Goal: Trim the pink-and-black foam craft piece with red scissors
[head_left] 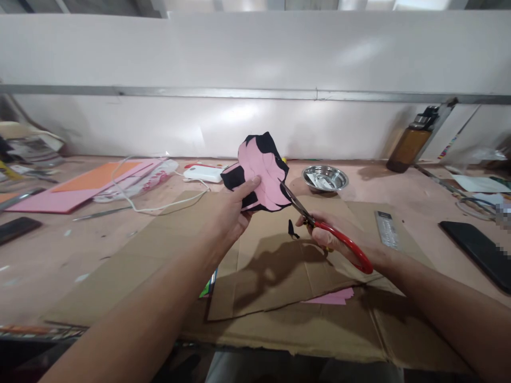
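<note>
Brown cardboard (159, 255) lay under both hands on a pink table (59, 239). Well to the left of the left hand were pink and orange sheets (96, 178), and nearer to it ran a white cord (167, 205).

The left hand (237, 210) was closed in a pinch, with its thumb flat on a pink and black cut-out (265, 178). That cut-out stood up just past the left fingers, ahead and to the left of the right hand. The left hand was nearer, since it touched it. Only the scissors (309, 218) reached over from the other side, their long line slanting up and left, with tips at the cut-out's right edge. I could not tell how wide the blades were.

The right hand (325, 238) was curled around the red handles. Past it sat a metal bowl (341, 183), and well to its right lay a black phone (477, 255).
</note>
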`<act>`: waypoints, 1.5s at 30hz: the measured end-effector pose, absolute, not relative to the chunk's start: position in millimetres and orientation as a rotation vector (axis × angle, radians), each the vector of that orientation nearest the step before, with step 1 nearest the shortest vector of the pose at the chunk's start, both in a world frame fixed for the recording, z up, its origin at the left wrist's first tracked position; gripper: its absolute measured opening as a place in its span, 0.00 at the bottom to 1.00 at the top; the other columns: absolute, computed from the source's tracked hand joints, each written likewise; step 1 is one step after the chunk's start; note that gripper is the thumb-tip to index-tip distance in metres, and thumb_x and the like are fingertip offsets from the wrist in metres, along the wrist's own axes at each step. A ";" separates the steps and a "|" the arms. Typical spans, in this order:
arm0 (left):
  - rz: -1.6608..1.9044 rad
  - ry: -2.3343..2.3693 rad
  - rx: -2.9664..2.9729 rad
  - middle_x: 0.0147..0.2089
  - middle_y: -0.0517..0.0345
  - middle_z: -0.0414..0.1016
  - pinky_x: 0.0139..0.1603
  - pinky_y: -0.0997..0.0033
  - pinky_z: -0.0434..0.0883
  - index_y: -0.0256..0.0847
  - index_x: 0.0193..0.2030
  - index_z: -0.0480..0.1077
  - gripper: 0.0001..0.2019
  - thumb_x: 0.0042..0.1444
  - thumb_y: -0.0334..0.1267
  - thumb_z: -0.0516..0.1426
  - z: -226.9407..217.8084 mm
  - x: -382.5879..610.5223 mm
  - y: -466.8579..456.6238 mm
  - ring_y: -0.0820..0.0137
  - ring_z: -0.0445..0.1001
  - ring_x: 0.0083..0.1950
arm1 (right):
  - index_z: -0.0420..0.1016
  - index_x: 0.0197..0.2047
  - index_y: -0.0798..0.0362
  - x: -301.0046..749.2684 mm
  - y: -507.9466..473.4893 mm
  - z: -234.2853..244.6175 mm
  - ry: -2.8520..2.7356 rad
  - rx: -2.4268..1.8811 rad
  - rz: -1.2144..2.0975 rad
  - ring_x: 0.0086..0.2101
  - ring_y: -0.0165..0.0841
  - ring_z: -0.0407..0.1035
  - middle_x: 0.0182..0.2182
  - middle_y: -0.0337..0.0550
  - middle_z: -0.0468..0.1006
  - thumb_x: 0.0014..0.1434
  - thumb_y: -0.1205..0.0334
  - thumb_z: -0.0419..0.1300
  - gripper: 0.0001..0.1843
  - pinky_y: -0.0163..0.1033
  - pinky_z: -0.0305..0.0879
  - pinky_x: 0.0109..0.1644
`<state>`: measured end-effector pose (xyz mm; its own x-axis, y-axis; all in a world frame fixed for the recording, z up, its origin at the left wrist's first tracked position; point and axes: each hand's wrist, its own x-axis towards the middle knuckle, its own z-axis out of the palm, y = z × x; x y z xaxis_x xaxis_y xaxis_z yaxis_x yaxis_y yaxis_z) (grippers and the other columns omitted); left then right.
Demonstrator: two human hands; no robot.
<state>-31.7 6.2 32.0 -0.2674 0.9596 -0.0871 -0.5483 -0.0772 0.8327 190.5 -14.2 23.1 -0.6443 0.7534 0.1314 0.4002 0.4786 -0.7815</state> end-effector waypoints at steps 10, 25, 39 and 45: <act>1.631 0.941 0.652 0.37 0.54 0.84 0.37 0.73 0.79 0.40 0.40 0.77 0.13 0.46 0.25 0.66 34.3 -29.2 4.1 0.63 0.81 0.43 | 0.75 0.40 0.47 188.2 -16.1 25.6 -2.221 -0.950 1.063 0.30 0.37 0.68 0.33 0.43 0.74 0.64 0.40 0.53 0.20 0.44 0.66 0.35; 1.624 0.909 0.705 0.38 0.54 0.84 0.36 0.72 0.79 0.41 0.42 0.79 0.15 0.47 0.26 0.66 30.6 -30.6 5.2 0.64 0.81 0.40 | 0.76 0.49 0.45 191.2 -15.4 21.4 -2.222 -0.949 1.097 0.32 0.37 0.69 0.33 0.42 0.76 0.64 0.42 0.55 0.20 0.41 0.66 0.35; 1.659 0.918 0.684 0.34 0.57 0.83 0.30 0.76 0.77 0.41 0.40 0.78 0.14 0.46 0.24 0.67 32.4 -28.8 4.6 0.67 0.81 0.35 | 0.75 0.50 0.45 191.8 -15.9 19.5 -2.215 -0.939 1.102 0.32 0.37 0.68 0.34 0.43 0.76 0.65 0.42 0.54 0.20 0.41 0.66 0.33; 1.657 0.912 0.685 0.35 0.55 0.83 0.33 0.74 0.77 0.40 0.40 0.78 0.14 0.46 0.24 0.66 31.9 -29.5 5.2 0.65 0.81 0.38 | 0.76 0.50 0.44 190.6 -16.7 20.9 -2.225 -0.929 1.071 0.32 0.38 0.69 0.33 0.42 0.76 0.64 0.42 0.55 0.20 0.42 0.67 0.35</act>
<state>-29.5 5.2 31.9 -0.2613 0.9652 -0.0097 -0.5249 -0.1337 0.8406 190.6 -16.7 20.9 -0.6433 0.7528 0.1392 0.3610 0.4586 -0.8120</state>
